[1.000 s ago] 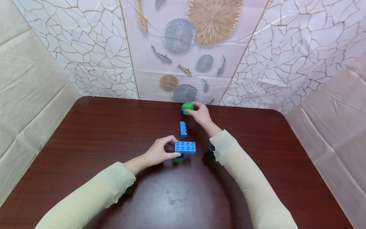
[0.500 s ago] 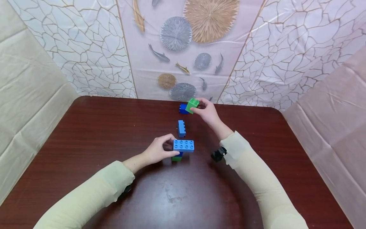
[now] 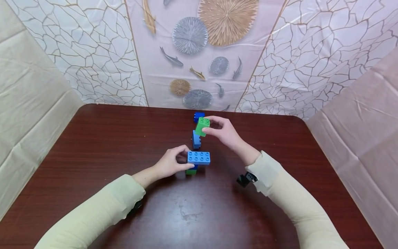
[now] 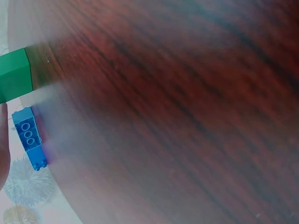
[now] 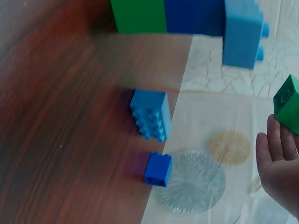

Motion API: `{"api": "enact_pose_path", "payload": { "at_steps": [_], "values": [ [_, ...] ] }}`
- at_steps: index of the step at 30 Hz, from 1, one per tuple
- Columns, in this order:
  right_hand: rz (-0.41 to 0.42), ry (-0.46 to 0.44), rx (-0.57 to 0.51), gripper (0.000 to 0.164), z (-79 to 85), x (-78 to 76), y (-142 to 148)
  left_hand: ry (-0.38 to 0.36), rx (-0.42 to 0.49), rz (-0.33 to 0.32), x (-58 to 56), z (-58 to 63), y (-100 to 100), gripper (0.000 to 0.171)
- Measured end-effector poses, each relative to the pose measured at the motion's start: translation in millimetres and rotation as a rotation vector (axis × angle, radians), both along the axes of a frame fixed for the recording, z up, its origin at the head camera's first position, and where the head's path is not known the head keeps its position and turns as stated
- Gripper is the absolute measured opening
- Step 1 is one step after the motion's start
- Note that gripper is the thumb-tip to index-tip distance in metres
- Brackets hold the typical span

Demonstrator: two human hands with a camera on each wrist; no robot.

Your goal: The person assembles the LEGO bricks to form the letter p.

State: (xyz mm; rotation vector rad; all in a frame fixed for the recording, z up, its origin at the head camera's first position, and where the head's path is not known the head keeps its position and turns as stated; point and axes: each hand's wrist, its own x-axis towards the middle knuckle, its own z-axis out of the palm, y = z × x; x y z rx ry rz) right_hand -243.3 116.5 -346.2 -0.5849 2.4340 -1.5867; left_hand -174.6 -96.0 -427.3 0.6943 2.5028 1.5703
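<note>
A stack of toy building bricks stands near the table's middle. Its top is a light blue eight-stud brick (image 3: 198,157), over a dark blue brick (image 5: 194,17) and a green bottom brick (image 5: 140,16). Thumb and fingers of my left hand (image 3: 171,162) grip the stack at its left side. My right hand (image 3: 228,133) pinches a loose green brick (image 3: 202,127) in the air behind the stack, studs upward. The right wrist view shows that brick's hollow underside. In the left wrist view only the stack's green brick (image 4: 16,74) and a bit of finger appear.
Behind the stack a light blue brick (image 3: 196,140) lies on its side, partly overlapped by the held green brick. Farther back, by the table's far edge, lies a small dark blue brick (image 3: 199,117). A patterned cloth (image 3: 186,69) hangs behind the brown table (image 3: 109,138).
My right hand has lifted the green brick away from the dark blue brick at the far edge and brought it toward the stack. The left hand keeps its grip on the stack.
</note>
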Motion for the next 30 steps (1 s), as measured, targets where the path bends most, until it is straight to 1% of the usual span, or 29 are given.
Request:
{"api": "enact_pose_path", "payload": {
  "at_steps": [3, 7, 13, 17, 21, 25, 30],
  "values": [
    [0.055, 0.015, 0.004, 0.037, 1.6, 7.6, -1.2, 0.002, 0.006, 0.000, -0.2, 0.1, 0.2, 0.028],
    [0.122, 0.011, 0.005, 0.037, 0.1, 15.7, -2.2, 0.009, 0.002, -0.001, -1.1, -0.7, 1.3, 0.028],
    [0.190, 0.031, 0.049, 0.038, -9.6, 23.4, -2.9, 0.007, -0.002, -0.009, -1.7, -2.2, 2.1, 0.028],
    [0.221, 0.040, 0.081, 0.039, -16.4, 27.7, -3.0, 0.008, -0.006, -0.012, -1.5, -1.9, 1.7, 0.028],
    [0.245, 0.035, 0.089, 0.039, -20.4, 31.0, -3.6, 0.029, -0.003, -0.009, -1.2, -0.8, 1.1, 0.028],
    [0.246, 0.033, 0.083, 0.039, -21.7, 33.1, -4.7, 0.042, 0.002, -0.011, -0.5, 0.3, 1.0, 0.028],
    [0.252, 0.038, 0.064, 0.040, -22.0, 36.3, -5.7, 0.038, 0.008, -0.013, 0.1, 0.7, 0.5, 0.027]
  ]
}}
